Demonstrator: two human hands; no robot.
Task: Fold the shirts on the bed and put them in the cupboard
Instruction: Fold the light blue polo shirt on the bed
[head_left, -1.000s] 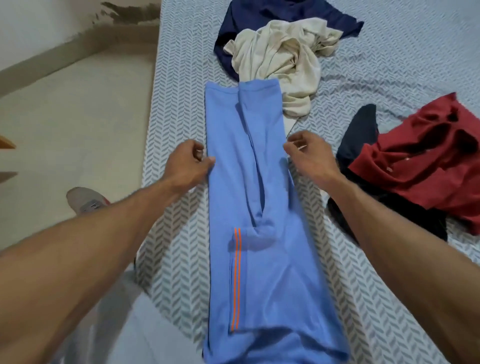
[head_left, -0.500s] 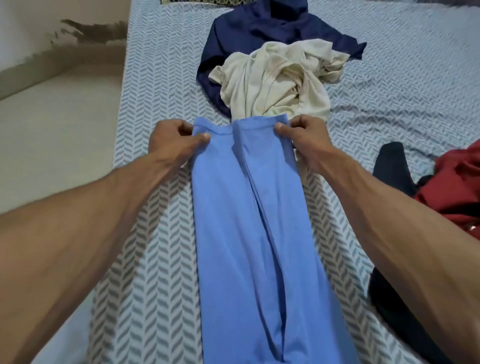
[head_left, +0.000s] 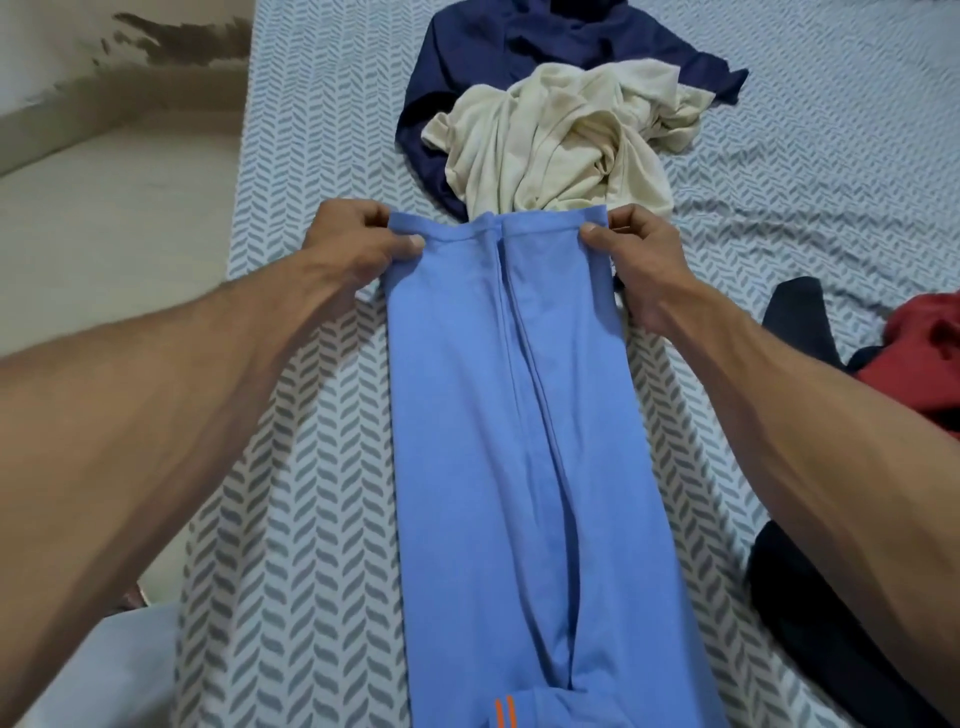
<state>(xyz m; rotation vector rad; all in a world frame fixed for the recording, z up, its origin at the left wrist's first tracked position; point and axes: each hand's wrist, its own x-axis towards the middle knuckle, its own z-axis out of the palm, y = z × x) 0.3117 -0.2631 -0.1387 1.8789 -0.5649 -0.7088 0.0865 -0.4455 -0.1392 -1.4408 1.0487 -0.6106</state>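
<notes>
Both hands moved up from mid-shirt to the far hem. Left hand (head_left: 358, 244) and right hand (head_left: 641, 260) pinch the top corners of the blue shirt (head_left: 519, 415), a long folded strip lying on the bed (head_left: 311, 156), its hem touching the cream shirt (head_left: 561, 140).
</notes>
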